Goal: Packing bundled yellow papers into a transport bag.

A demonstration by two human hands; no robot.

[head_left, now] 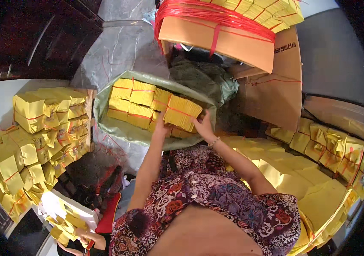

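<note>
Both my hands are at a bundle of folded yellow paper [183, 110] tied with red string, over the mouth of an open pale green woven sack [141, 138]. My left hand [160, 126] presses against its lower left side; those fingers are partly hidden. At its lower right corner my right hand [204, 128] grips the edge, with the thumb on the near side. Inside the sack, several similar yellow bundles [140, 111] stand packed in rows, each with red string around it. The held bundle sits higher than these and slightly tilted.
Stacked yellow bundles [28, 145] rise at the left, and more yellow paper [305, 179] fills the right. Beyond the sack stands a table [220, 40] with red string on it. A dark green sack [199, 81] lies beneath. Another person's hand [89, 236] handles yellow paper, lower left.
</note>
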